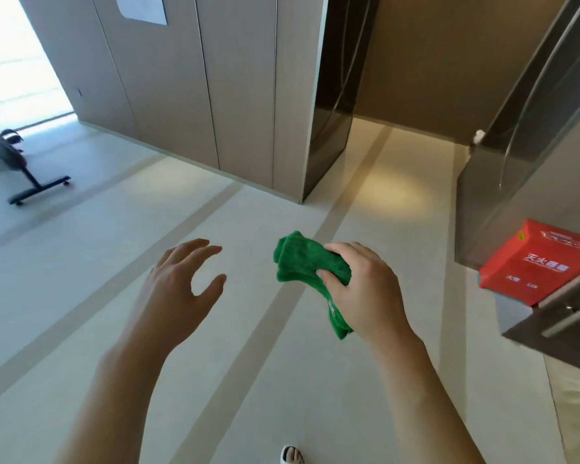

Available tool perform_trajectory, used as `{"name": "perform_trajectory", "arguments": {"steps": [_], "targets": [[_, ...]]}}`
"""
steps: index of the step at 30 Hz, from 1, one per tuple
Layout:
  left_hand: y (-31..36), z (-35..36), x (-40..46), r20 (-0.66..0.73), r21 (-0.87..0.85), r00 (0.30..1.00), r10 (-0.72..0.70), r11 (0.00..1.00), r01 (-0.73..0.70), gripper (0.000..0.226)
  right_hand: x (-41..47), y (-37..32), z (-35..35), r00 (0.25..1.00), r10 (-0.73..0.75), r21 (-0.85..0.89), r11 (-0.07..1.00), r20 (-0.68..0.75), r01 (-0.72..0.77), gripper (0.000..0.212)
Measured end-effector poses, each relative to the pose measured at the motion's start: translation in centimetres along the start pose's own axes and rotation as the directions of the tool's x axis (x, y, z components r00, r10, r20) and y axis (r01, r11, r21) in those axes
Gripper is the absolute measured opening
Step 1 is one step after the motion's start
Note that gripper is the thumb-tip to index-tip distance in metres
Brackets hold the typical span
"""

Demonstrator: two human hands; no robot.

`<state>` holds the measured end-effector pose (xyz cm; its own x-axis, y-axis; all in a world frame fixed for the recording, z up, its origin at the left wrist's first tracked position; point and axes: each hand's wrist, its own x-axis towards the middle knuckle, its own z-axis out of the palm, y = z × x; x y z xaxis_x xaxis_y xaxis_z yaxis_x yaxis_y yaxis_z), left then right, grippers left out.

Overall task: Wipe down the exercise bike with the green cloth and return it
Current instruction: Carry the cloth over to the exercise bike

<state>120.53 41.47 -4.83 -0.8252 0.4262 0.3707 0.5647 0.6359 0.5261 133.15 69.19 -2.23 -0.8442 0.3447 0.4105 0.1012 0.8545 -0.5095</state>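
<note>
Exercise bike far left, cloth centre.

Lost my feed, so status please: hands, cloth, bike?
Right hand grips green cloth. Left hand open, holding nothing. Exercise bike far left, out of reach; bare floor between.

cloth is bright green, box at 3 o'clock is red with white lettering, floor pale with tan stripes, bike black

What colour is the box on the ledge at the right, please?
The box is red with white lettering, seen in the head view.
</note>
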Motion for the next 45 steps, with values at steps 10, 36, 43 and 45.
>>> {"name": "perform_trajectory", "arguments": {"steps": [10, 36, 43, 45], "targets": [[-0.9, -0.6, 4.1, -0.095, 0.16, 0.972, -0.217, 0.96, 0.23, 0.046, 11.3, 2.5, 6.1, 0.984, -0.137, 0.193, 0.975, 0.115, 0.113, 0.034], [-27.1, -13.2, 15.0, -0.268, 0.128, 0.89, -0.368, 0.902, 0.412, 0.039, 28.9, -18.0, 29.7, 0.902, -0.358, 0.288, 0.914, 0.243, 0.286, 0.033], [-35.5, -18.7, 15.8, -0.303, 0.091, 0.854, -0.424, 0.879, 0.468, 0.041, 32.6, -27.0, 36.8, 0.869, -0.42, 0.318, 0.887, 0.262, 0.334, 0.032], [-37.4, -19.7, 15.8, -0.314, 0.071, 0.837, -0.449, 0.867, 0.492, 0.04, 33.4, -28.8, 38.5, 0.855, -0.44, 0.321, 0.88, 0.276, 0.349, 0.032]]}}
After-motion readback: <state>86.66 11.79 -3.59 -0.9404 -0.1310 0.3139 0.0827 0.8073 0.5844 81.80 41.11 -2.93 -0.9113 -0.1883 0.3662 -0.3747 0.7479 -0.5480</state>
